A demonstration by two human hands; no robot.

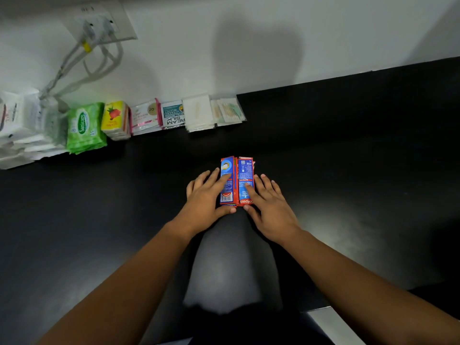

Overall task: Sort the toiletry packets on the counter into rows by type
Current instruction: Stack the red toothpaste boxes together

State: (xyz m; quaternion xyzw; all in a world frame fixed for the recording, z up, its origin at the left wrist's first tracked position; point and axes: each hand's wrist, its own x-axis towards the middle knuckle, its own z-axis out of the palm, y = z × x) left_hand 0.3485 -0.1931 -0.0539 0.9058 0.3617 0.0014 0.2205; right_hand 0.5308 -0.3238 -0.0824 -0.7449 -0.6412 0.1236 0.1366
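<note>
Two small stacks of red and blue toothpaste packets (pixel 237 175) lie side by side in the middle of the black counter (pixel 348 150). My left hand (pixel 206 199) rests flat on the left stack, fingers straight and thumb at its near end. My right hand (pixel 267 202) lies flat on the right stack, thumb at its near edge. Along the wall stands a row of sorted packets: green wipes (pixel 86 127), yellow strawberry packets (pixel 115 119), pink-edged sachets (pixel 146 115), teal sachets (pixel 173 114), white packets (pixel 199 113) and clear packets of swabs (pixel 229 110).
White packages (pixel 22 128) are piled at the far left of the counter. A wall socket (pixel 99 23) with white cables (pixel 74 68) hangs above them. The counter's near edge (pixel 331 324) shows at the bottom right.
</note>
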